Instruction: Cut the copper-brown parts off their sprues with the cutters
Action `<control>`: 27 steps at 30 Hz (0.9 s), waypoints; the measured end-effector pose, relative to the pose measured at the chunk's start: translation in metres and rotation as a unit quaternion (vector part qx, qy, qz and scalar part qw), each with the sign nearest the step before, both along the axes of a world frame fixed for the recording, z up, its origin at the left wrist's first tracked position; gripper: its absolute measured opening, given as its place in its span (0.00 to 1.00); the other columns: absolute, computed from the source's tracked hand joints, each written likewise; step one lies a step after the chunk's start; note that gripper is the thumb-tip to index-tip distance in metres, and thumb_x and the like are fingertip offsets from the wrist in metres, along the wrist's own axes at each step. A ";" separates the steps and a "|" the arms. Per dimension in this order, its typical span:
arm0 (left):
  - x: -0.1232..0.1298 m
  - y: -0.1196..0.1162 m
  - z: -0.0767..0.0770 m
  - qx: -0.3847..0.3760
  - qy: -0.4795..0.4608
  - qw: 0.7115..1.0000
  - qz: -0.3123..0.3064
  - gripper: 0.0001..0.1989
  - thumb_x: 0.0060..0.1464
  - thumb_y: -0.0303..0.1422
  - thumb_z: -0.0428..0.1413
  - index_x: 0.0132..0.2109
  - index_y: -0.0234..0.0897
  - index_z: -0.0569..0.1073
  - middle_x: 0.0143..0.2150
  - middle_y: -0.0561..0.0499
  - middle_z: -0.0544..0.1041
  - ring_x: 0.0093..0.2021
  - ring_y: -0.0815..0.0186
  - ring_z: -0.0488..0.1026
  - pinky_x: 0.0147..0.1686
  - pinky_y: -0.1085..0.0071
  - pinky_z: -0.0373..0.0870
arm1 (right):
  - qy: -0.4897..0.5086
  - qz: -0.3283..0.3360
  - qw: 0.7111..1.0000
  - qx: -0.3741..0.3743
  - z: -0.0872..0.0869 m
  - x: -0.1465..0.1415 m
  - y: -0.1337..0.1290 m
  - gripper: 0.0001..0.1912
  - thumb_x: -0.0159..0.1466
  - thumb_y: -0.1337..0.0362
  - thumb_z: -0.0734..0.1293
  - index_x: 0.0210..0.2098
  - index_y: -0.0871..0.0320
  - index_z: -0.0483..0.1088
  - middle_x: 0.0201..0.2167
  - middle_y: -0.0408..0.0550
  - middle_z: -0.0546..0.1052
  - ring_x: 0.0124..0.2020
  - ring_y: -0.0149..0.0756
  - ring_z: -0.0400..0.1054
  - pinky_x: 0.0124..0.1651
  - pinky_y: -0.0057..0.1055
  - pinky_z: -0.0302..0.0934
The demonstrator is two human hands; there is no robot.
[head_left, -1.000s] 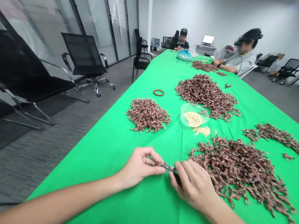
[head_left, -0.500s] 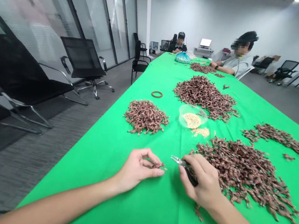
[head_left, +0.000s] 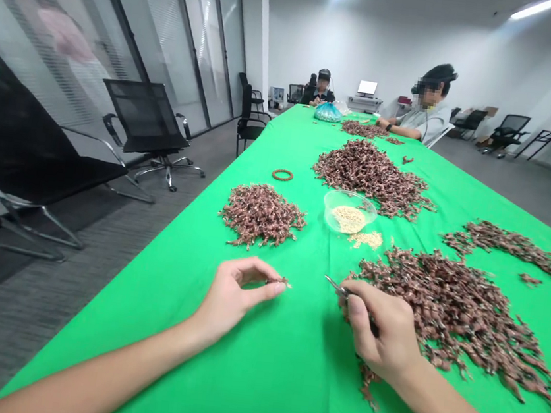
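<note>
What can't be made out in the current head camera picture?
Head view: the pliers, mostly hidden by the right hand.
Head view: the brown piece, partly covered by the left hand and too small for detail.
Head view: the person behind the glass, blurred by it.
Head view: the long pile, cut off by the right edge.

Your tablecloth (head_left: pixel 260 377) is bright green. The pile (head_left: pixel 448 306) at your two o'clock is reddish-brown, the bag (head_left: pixel 328 112) at twelve blue, the carpet (head_left: pixel 118 232) at ten streaky grey.
</note>
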State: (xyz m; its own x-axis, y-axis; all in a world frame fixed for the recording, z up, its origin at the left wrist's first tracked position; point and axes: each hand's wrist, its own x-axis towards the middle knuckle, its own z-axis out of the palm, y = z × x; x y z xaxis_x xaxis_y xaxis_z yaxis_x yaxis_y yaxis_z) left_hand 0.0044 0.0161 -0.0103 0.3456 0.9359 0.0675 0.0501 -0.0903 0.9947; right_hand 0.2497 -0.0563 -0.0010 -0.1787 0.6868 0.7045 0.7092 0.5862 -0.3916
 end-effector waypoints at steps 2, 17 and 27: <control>-0.004 0.007 0.001 0.042 0.015 0.999 0.031 0.11 0.49 0.35 0.69 0.35 0.34 0.78 0.37 0.47 0.83 0.38 0.63 0.80 0.43 0.68 0.74 | -0.006 0.021 0.999 -0.040 -0.005 -0.002 -0.001 0.07 0.70 0.65 0.59 0.42 0.58 0.68 0.28 0.42 0.75 0.25 0.29 0.70 0.30 0.26 0.61; -0.011 0.112 0.031 0.307 0.062 0.913 0.261 0.15 0.58 0.41 0.59 0.44 0.34 0.77 0.45 0.42 0.82 0.48 0.57 0.78 0.53 0.62 0.71 | -0.083 0.129 0.983 -0.096 -0.010 -0.014 -0.010 0.11 0.69 0.62 0.59 0.48 0.60 0.65 0.33 0.48 0.73 0.32 0.37 0.68 0.36 0.34 0.59; 0.011 -0.026 0.021 0.124 0.086 0.983 -0.101 0.13 0.58 0.40 0.61 0.43 0.35 0.78 0.35 0.49 0.81 0.36 0.63 0.76 0.39 0.69 0.71 | -0.017 0.079 0.990 -0.113 -0.011 -0.027 -0.010 0.10 0.71 0.62 0.58 0.49 0.58 0.63 0.37 0.50 0.75 0.36 0.37 0.70 0.39 0.33 0.64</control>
